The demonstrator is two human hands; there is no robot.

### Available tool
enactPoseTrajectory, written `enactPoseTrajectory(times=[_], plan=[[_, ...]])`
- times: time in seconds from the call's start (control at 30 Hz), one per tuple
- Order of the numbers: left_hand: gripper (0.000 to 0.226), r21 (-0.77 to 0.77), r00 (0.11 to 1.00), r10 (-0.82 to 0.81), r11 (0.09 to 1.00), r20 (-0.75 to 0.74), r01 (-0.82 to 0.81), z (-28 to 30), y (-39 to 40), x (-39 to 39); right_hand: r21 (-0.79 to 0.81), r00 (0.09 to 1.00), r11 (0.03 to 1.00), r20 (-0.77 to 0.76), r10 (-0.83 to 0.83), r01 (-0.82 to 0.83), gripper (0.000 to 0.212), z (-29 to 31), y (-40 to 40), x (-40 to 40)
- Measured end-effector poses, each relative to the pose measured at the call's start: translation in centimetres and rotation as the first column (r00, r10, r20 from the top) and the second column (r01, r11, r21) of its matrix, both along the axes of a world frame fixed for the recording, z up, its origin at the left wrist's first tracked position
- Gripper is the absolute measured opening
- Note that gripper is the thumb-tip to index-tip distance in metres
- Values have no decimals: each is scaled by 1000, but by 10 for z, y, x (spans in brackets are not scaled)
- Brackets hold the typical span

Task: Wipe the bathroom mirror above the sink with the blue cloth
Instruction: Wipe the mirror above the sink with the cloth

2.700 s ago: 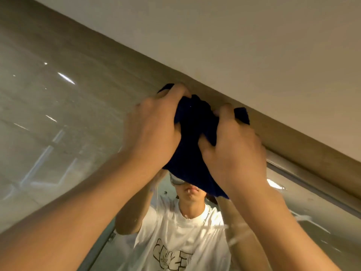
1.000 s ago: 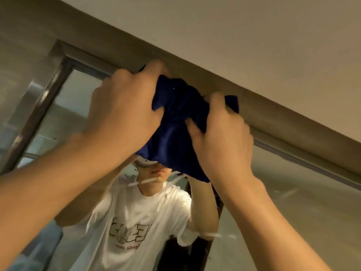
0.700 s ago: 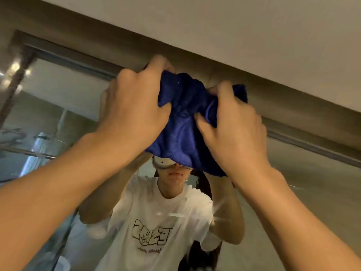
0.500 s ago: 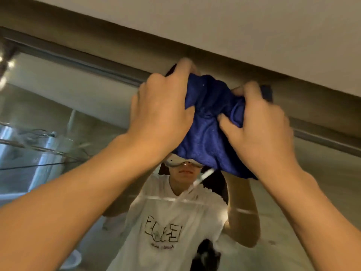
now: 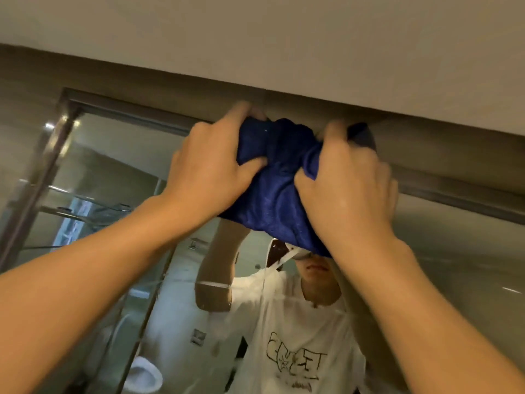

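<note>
Fingers (image 5: 244,169) of both hands bunching plush blue cloth (image 5: 272,194), glossy mirror (image 5: 454,265) top edge

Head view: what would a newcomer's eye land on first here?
The bunched blue cloth, pressed against the top edge of the bathroom mirror at centre frame. The left hand and right hand grip it from either side. Below, the glass reflects a person in a white printed T-shirt.

White ceiling (image 5: 312,38), reflected toilet (image 5: 145,376)
</note>
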State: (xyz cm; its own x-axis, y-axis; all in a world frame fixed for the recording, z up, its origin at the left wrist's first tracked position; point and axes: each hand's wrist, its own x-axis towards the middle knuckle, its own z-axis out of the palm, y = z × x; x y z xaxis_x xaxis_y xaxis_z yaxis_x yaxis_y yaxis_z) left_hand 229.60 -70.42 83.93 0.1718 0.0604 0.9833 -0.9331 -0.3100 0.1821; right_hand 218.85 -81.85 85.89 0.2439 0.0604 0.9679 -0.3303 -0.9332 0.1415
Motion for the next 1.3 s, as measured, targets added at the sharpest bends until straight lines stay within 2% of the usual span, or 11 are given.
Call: enactPoseTrajectory(times=[0.13, 0.33, 0.53, 0.63, 0.7, 0.8, 0.93, 1.1, 1.3], plan=[[46, -48, 1000, -9, 999, 10, 9, 0, 2, 1, -24, 999, 999, 30, 38, -37, 33, 0, 1, 7], [38, -44, 998, -38, 998, 46, 40, 1, -4, -4, -21, 993, 994, -40, 108, -109, 31, 0, -11, -11], [35, 89, 985, -52, 995, 166, 37, 11, -42, -38, 188, 1000, 982, 14, 19, -21, 36, -9, -39, -52], [44, 147, 972, -34, 989, 234, -1, 16, -70, -64, 302, 997, 953, 65, -32, 11, 38, -18, -49, -73], [49, 162, 972, -43, 987, 231, 5, 19, -76, -66, 319, 996, 946, 52, -72, 51, 34, -21, -50, -76], [54, 162, 971, -28, 987, 236, -11, 16, -73, -62, 273, 993, 960, 80, -91, 66, 28, -23, -47, -73], [53, 173, 975, -14, 985, 220, -25, 14, -68, -59, 197, 989, 980, 144, -22, -7, 30, -29, -55, -67], [47, 153, 987, 29, 987, 161, -53, 17, -76, -63, 68, 996, 995, 58, -75, 71, 33, -17, -77, -80], [48, 98, 991, 34, 994, 131, -47, 12, -121, -112, 47, 1000, 999, 9, -18, 17, 32, -12, -125, -127]])
